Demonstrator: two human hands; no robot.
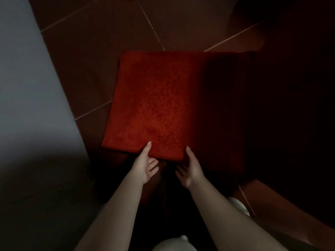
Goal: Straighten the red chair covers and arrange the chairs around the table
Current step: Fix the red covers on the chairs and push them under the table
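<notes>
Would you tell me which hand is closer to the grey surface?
The left hand, thumb on the red chair cover toward the grey surface; the right hand sits by the cover's shadowed half.

Both forearms extended; left hand (145,164), right hand (190,167) palms inward, fingers relaxed.

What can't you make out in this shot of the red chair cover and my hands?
Head view, hidden beneath the red chair cover: the chair legs and frame.
Head view, the cover's right side: lost in deep shadow.
Head view, the pale surface at left: cut off by the frame edge, too dim to identify.
Grip: thumbs of the left hand and right hand lie on the cover's near edge; whether the fingers underneath hold it is unclear.
</notes>
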